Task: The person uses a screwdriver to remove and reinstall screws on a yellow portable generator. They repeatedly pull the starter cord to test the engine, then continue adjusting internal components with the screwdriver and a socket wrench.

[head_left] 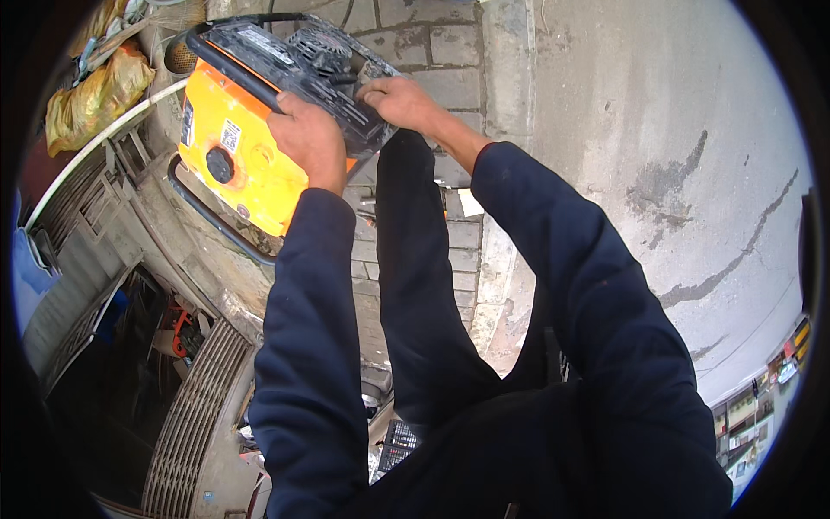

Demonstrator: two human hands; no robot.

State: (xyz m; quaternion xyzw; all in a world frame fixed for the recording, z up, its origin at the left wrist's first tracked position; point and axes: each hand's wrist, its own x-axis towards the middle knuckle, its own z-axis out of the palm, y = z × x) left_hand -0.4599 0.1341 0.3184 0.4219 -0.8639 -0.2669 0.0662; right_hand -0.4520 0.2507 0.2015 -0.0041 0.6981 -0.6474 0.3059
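The orange-and-black machine is resting near the brick paving's left edge. The left hand is gripping its black bar; the right hand, fingers bent, is touching its far side, hold unclear.

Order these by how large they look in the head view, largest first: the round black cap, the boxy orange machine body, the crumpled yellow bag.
1. Boxy orange machine body
2. Crumpled yellow bag
3. Round black cap

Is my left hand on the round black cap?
No, your left hand is at the edge of the orange tank, apart from the black cap.
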